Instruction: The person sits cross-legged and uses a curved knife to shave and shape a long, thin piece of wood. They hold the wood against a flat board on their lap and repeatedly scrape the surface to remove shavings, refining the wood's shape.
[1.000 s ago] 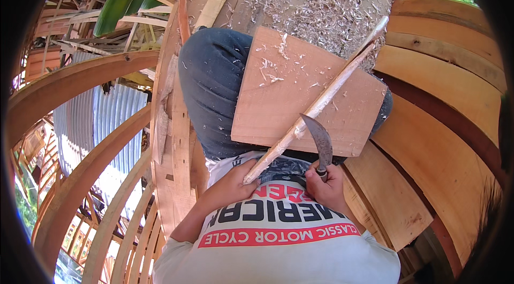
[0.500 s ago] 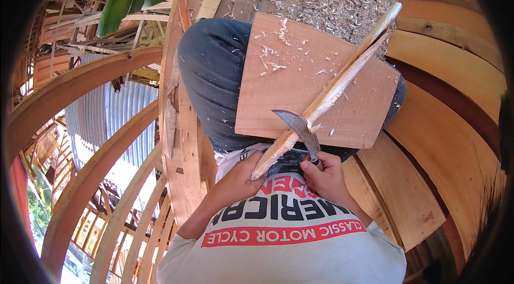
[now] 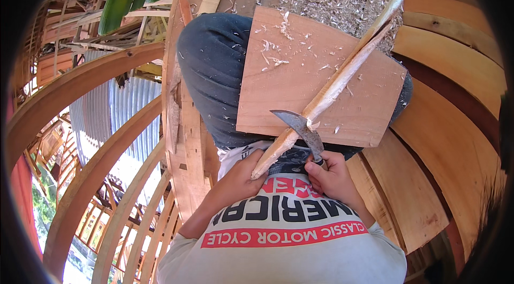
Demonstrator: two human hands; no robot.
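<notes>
A long, pale, partly peeled stick (image 3: 327, 96) slants from my lap up to the far right, with a split running along its far part. My left hand (image 3: 245, 174) is closed around its near end at my belly. Closed on the handle of a curved, sickle-like knife (image 3: 303, 130), my right hand (image 3: 331, 174) sits a little to the right. The blade crosses the stick and touches it, its tip pointing left, and a curled shaving stands at the edge. Under the stick, a flat wooden board (image 3: 316, 72) lies across my legs, dotted with shavings.
Many wood shavings (image 3: 321, 0) cover the planks beyond the board. Curved wooden planks (image 3: 444, 129) rise on the right. On the left are bent timber ribs (image 3: 101, 155), with corrugated metal sheets (image 3: 128, 118) and stacked wood beyond them. My bent knee (image 3: 206, 48) rests beside the board.
The stick's far end has shifted slightly up and right, and the board a little right. The knife stays at nearly the same spot on the stick. Both hands keep their grip.
</notes>
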